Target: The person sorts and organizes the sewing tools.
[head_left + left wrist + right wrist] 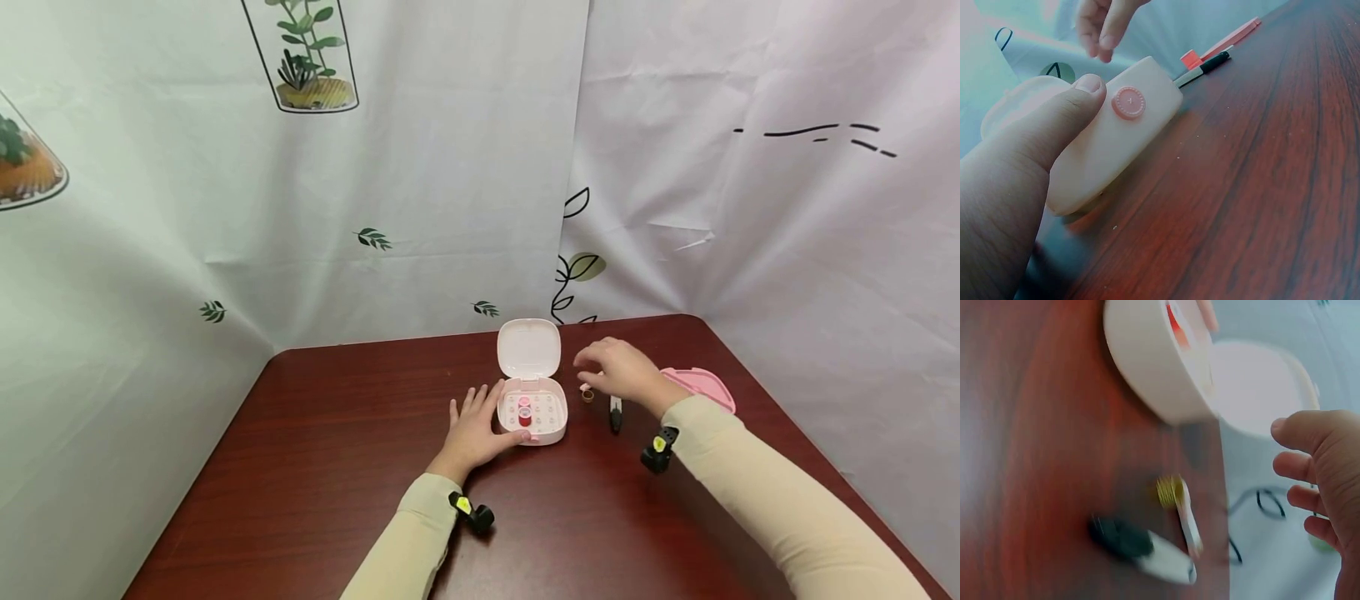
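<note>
Left hand (474, 431) steadies the open pink case (531, 414) on the worktop (337, 450), thumb pressing its side; right hand (621, 371) hovers loose-fingered and empty over a small gold ring (587, 394).

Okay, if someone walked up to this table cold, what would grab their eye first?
Probably the open pink case at the table's middle, lid up, a red spool inside, with the left hand steadying its left side. Just right of it, the right hand hovers above a small gold spool and a pen.
</note>
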